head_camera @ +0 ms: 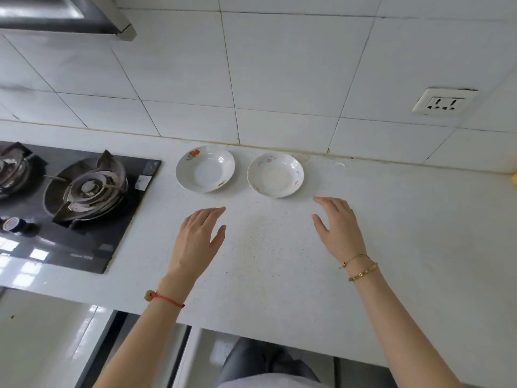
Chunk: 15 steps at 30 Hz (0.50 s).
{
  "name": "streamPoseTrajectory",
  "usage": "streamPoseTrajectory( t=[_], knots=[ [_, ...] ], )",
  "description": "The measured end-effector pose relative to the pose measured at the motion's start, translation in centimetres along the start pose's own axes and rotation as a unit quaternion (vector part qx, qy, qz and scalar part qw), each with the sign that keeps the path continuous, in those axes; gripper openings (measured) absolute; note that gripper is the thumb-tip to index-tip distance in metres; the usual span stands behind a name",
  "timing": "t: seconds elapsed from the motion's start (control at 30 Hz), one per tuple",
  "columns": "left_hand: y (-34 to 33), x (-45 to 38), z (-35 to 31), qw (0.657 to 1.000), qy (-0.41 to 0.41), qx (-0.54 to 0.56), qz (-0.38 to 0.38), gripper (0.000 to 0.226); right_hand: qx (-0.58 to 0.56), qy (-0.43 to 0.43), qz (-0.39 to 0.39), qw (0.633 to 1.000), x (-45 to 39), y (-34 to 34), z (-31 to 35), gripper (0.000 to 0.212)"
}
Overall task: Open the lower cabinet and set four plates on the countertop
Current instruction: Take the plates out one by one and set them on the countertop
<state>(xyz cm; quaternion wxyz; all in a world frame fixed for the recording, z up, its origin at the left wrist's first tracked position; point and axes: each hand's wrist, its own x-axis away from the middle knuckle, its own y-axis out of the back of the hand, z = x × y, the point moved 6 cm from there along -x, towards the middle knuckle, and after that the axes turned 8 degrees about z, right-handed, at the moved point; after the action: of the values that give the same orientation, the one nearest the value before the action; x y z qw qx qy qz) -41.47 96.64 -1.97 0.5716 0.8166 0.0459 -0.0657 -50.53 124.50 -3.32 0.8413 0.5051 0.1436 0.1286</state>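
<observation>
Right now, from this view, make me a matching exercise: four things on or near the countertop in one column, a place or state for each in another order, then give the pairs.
Things
1. plate with orange flowers
2. plate with pink marks
3. left hand
4. wall socket

Places or states
A. on the tiles, above the countertop at the right
B. nearer the stove, by the wall
C. open, holding nothing, red cord at its wrist
D. just beyond the right hand, by the wall

Pairs: 1-B, 2-D, 3-C, 4-A
</observation>
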Motion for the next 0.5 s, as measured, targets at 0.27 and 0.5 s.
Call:
streamPoseTrajectory(
  t=[0.27, 0.5],
  knots=[
    [3.3, 8.0, -0.3, 1.0, 0.006, -0.005, -0.029, 0.033, 0.013, 0.022, -0.008, 1.0, 7.0, 1.4, 3.7, 0.036],
    [6.0, 16.0, 2.0, 0.999, 0.003, 0.023, -0.04, 0.034, -0.001, 0.009, -0.029, 1.0, 14.7, 0.1, 9.0, 0.034]
  ],
)
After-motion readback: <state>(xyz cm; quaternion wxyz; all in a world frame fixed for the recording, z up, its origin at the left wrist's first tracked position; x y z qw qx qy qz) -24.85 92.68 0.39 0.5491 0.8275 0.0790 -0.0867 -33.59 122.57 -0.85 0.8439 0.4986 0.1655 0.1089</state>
